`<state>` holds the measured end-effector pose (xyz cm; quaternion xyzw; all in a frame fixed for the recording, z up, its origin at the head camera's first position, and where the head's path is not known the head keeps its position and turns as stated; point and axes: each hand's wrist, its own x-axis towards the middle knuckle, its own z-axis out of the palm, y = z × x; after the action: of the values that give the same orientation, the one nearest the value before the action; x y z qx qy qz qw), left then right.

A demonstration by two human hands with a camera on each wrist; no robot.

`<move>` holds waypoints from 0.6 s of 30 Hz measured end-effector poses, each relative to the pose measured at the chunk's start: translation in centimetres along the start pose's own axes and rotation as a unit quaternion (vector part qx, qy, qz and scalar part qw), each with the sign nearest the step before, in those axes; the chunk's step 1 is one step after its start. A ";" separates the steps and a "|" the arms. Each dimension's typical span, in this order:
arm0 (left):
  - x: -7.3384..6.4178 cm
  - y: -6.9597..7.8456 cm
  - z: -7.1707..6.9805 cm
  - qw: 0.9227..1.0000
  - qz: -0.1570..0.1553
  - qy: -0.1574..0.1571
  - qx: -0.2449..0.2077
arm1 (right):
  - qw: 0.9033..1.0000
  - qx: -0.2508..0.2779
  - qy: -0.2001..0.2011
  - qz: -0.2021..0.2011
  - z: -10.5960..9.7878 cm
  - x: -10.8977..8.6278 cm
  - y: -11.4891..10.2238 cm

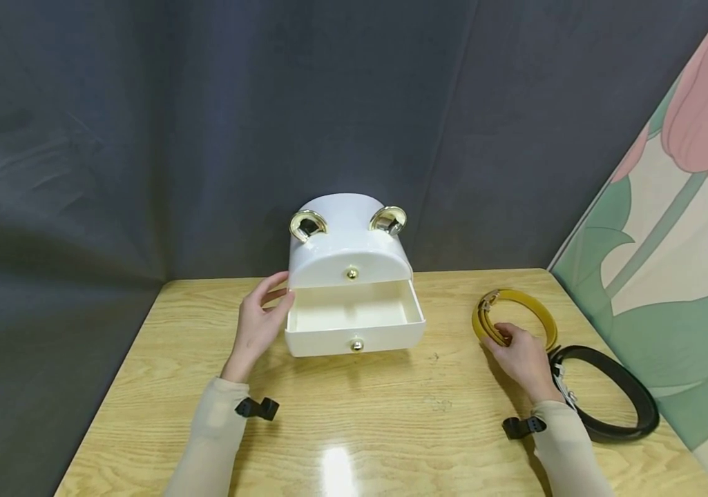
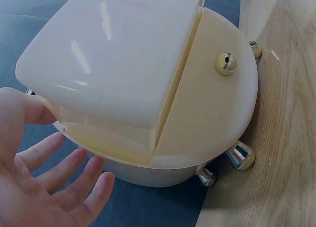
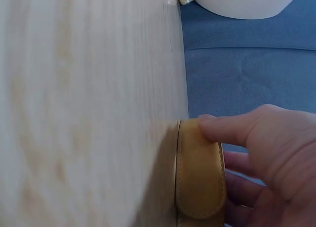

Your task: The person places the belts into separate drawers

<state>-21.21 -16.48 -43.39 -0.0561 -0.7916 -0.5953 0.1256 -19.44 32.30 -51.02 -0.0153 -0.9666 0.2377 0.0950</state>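
A white rounded box [image 1: 349, 238] with gold-rimmed ears stands at the back middle of the table. Its lower drawer [image 1: 322, 344] is pulled out, and nothing lies inside. My left hand [image 1: 257, 323] is at the drawer's left side; in the left wrist view its fingers [image 2: 74, 165] are spread and loosely bent, and the thumb is by the drawer's edge. To the right lies a coiled yellow belt [image 1: 530, 304] with a metal buckle. My right hand [image 1: 523, 360] pinches the belt's near left side, thumb on the outer face, as the right wrist view shows.
A coiled black belt [image 1: 630, 386] with a silver buckle lies just right of my right forearm. Dark curtain [image 1: 329, 103] hangs behind the wooden table [image 1: 366, 421]. A flower-patterned panel [image 1: 683, 297] borders the right side.
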 end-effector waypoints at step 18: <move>-0.1 0.1 0.0 1.000 0.001 0.000 0.000 | 1.000 0.005 -0.004 -0.003 0.1 -0.1 0.1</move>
<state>-21.13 -16.42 -43.33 -0.0570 -0.7917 -0.5950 0.1260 -19.39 32.32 -51.14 -0.0114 -0.9657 0.2427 0.0919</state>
